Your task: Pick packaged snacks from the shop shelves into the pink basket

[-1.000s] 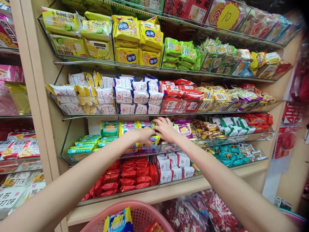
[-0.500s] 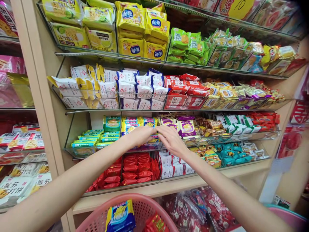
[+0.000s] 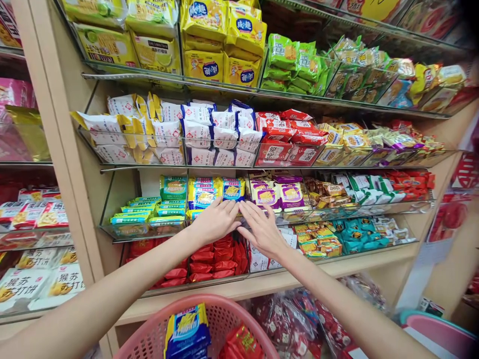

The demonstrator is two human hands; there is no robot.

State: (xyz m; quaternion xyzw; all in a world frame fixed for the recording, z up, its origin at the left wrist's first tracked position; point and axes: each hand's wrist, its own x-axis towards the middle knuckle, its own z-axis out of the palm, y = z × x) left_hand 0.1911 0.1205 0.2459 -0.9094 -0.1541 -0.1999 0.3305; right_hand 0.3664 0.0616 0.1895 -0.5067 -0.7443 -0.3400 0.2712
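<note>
My left hand (image 3: 215, 223) and my right hand (image 3: 262, 227) meet in front of the shelf's glass front edge, fingertips close together or touching. Their fingers are stretched out, slightly bent, and I see nothing held in either. Just behind my left hand are blue-and-yellow biscuit packs (image 3: 204, 192). Behind my right hand stand purple-and-cream biscuit packs (image 3: 290, 193). Below the hands lie red wrapped packs (image 3: 215, 262) and white packs (image 3: 258, 262). The palms are hidden.
A pink plastic basket (image 3: 153, 319) in front holds a blue-and-yellow biscuit pack (image 3: 187, 329) and a red pack (image 3: 241, 344). Green packs (image 3: 174, 188) sit on the left of the same shelf. Bagged red items (image 3: 284, 319) lie beneath, and a teal-rimmed tub (image 3: 430, 319) stands at right.
Both hands have come down and slightly back from the biscuit packs to below the glass edge. Their fingers now show more spread, and the packs behind are less covered.
</note>
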